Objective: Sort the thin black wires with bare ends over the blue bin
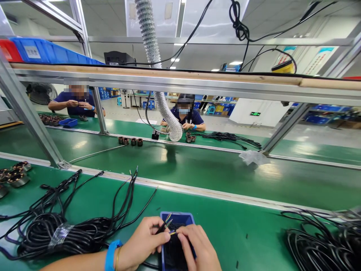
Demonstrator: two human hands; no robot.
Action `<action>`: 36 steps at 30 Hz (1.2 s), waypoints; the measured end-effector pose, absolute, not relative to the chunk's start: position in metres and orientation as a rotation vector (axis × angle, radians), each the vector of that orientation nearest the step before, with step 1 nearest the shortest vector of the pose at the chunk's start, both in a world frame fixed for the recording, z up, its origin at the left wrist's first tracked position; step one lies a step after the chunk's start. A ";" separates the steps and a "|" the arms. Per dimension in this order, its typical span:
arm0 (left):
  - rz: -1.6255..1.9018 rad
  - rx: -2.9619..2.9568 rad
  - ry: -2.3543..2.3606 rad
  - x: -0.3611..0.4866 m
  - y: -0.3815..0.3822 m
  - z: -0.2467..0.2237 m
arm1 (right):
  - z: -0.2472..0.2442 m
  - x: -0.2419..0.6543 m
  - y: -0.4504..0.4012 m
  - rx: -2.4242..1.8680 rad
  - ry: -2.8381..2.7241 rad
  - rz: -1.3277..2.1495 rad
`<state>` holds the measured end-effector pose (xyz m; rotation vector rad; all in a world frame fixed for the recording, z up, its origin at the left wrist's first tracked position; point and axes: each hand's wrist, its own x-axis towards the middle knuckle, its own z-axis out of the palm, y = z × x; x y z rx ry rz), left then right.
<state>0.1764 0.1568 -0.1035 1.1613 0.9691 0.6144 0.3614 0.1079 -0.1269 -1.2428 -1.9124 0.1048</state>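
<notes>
1. A green bench (242, 233) is filling the lower view, with a pale strip running across it and a second green surface lying beyond at twelve o'clock.
2. At six o'clock, the left hand (141, 242) is closing its fingers around a thin black cable end (165, 225), whose stripped coloured wire tips are fanning out.
3. The right hand (199, 246) is pinching one of those wire tips between thumb and forefinger, fingers curled tight.
4. Both hands are working directly above a small blue tray (177, 217), which is sitting on the bench near the front edge.
5. A blue wristband (112, 255) is circling the left wrist.
6. At eight o'clock, a taped bundle of black cables (62, 231) is lying coiled, loose ends trailing toward eleven o'clock.
7. At four o'clock, more black cable coils (321, 244) are resting.
8. At nine o'clock, round copper-wound motor parts (17, 177) are sitting.
9. Overhead, a silver ribbed hose (158, 82) is hanging from a metal frame.
10. At twelve and eleven o'clock, two people in dark blue shirts are sitting at the far bench.
</notes>
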 end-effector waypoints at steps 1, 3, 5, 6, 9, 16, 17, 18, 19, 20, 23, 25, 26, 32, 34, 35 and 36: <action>0.618 1.151 0.974 0.176 0.157 -0.106 | -0.126 0.361 0.108 -1.258 -1.903 0.132; 0.619 1.152 0.971 0.176 0.156 -0.109 | -0.124 0.360 0.107 -1.287 -1.875 0.182; 0.606 1.170 0.961 0.175 0.157 -0.107 | -0.122 0.360 0.106 -1.306 -1.851 0.224; 0.603 1.181 0.960 0.175 0.157 -0.105 | -0.120 0.360 0.105 -1.313 -1.835 0.238; 0.600 1.204 0.968 0.174 0.157 -0.101 | -0.117 0.360 0.104 -1.321 -1.805 0.245; 0.595 1.191 0.952 0.174 0.156 -0.102 | -0.118 0.356 0.104 -1.289 -1.849 0.209; 0.597 1.188 0.955 0.174 0.156 -0.102 | -0.119 0.355 0.104 -1.285 -1.861 0.209; 0.600 1.185 0.958 0.174 0.156 -0.103 | -0.121 0.353 0.104 -1.277 -1.877 0.208; 0.603 1.181 0.960 0.175 0.156 -0.103 | -0.122 0.352 0.105 -1.270 -1.889 0.209; 0.607 1.177 0.962 0.175 0.156 -0.103 | -0.124 0.351 0.105 -1.261 -1.899 0.212; 0.612 1.169 0.958 0.174 0.158 -0.103 | -0.125 0.353 0.106 -1.258 -1.869 0.236; 0.604 1.165 0.956 0.173 0.159 -0.101 | -0.124 0.357 0.106 -1.273 -1.800 0.243; 0.595 1.163 0.958 0.173 0.160 -0.100 | -0.123 0.359 0.105 -1.283 -1.764 0.246; 0.539 1.214 0.935 0.172 0.158 -0.095 | -0.117 0.361 0.102 -1.263 -1.714 0.397; 0.537 1.220 0.932 0.172 0.157 -0.096 | -0.116 0.360 0.102 -1.253 -1.715 0.438; 0.540 1.220 0.931 0.172 0.157 -0.097 | -0.116 0.360 0.102 -1.252 -1.714 0.452; 0.543 1.220 0.931 0.172 0.157 -0.098 | -0.115 0.361 0.101 -1.252 -1.717 0.467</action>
